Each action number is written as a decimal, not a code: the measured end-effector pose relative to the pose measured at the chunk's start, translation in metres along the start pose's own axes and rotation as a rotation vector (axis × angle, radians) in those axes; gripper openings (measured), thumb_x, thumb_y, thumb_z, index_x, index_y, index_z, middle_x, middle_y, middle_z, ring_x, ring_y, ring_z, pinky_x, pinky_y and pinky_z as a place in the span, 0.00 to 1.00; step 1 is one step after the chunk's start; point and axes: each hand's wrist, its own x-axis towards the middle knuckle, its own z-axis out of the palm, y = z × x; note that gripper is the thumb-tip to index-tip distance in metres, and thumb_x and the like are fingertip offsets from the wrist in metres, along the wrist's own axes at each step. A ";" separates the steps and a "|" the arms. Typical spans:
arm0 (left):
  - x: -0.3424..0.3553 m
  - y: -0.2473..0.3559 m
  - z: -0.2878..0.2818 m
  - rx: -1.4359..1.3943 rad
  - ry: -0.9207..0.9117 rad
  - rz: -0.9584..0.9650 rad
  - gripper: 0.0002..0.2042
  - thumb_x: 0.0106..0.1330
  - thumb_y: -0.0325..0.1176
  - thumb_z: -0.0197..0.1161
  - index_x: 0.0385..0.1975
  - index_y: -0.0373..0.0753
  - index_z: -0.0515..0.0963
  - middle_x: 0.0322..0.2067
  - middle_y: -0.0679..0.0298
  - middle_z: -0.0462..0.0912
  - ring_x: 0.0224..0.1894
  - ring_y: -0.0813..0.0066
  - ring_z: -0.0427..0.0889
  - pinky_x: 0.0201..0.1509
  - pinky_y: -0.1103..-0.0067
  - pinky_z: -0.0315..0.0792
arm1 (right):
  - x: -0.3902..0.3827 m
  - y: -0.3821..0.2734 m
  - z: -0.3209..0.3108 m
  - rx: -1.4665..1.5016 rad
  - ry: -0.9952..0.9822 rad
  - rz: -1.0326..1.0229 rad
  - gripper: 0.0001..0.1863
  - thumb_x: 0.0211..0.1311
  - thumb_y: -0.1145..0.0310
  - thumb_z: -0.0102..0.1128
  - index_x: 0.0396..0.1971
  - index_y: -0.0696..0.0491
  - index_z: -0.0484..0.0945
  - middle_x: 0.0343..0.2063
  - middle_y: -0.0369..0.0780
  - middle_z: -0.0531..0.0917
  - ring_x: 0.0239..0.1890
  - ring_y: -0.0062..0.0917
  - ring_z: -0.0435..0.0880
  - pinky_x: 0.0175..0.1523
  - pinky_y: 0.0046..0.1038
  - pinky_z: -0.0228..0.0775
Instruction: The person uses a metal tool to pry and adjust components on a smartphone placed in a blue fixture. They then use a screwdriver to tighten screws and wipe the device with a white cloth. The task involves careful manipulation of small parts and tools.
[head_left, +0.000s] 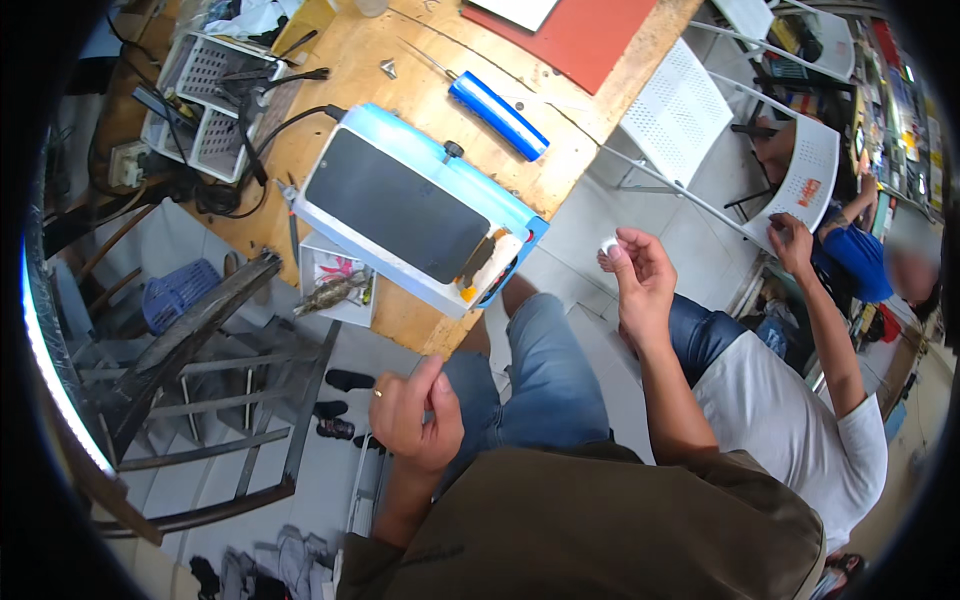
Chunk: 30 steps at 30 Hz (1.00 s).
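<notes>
My right hand (648, 280) is raised to the right of the workbench, thumb and fingers pinching a small white round piece (608, 246). Lower down, in front of the bench edge, my left hand (415, 415) has its fingers curled in. A ring sits on one finger, and the inside of this hand is hidden. On the bench in front of me lies a blue-and-white machine (510, 212) with a cable. A dark phone-like slab (395, 205) rests on top of it, with a brownish patch (478, 258) near its right end. Neither hand touches the machine.
A blue-handled pointed tool (498, 115) and a red mat (590, 35) lie farther back. White baskets (222, 140) with cables stand at left, above an open drawer (338, 283). A person in a white shirt (790, 420) sits close on my right, near white chairs (680, 105).
</notes>
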 end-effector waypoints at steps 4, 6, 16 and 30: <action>0.037 -0.004 0.029 -0.070 0.004 0.078 0.18 0.68 0.27 0.67 0.57 0.33 0.87 0.22 0.67 0.69 0.21 0.69 0.68 0.27 0.71 0.64 | 0.005 -0.049 0.017 0.075 -0.080 -0.276 0.11 0.70 0.79 0.70 0.50 0.61 0.84 0.44 0.37 0.87 0.41 0.17 0.83 0.48 0.21 0.76; 0.041 -0.009 0.039 -0.056 -0.003 0.189 0.20 0.68 0.28 0.66 0.60 0.34 0.85 0.22 0.66 0.68 0.22 0.70 0.67 0.26 0.71 0.62 | 0.002 -0.070 0.032 0.012 -0.071 -0.470 0.12 0.67 0.80 0.73 0.49 0.61 0.84 0.42 0.38 0.87 0.38 0.18 0.82 0.46 0.22 0.75; 0.034 -0.022 0.048 0.120 0.008 0.329 0.19 0.70 0.34 0.66 0.60 0.40 0.87 0.23 0.68 0.63 0.22 0.70 0.67 0.27 0.71 0.63 | -0.034 -0.105 0.088 -0.281 -0.087 -1.116 0.16 0.47 0.83 0.78 0.38 0.58 0.87 0.37 0.41 0.86 0.31 0.31 0.81 0.34 0.29 0.72; 0.059 -0.024 0.042 0.226 -0.015 0.384 0.16 0.72 0.40 0.67 0.56 0.47 0.90 0.24 0.69 0.60 0.23 0.71 0.65 0.29 0.71 0.56 | -0.021 -0.092 0.092 -0.451 -0.073 -1.204 0.18 0.44 0.85 0.78 0.38 0.57 0.86 0.35 0.40 0.85 0.31 0.33 0.81 0.33 0.31 0.71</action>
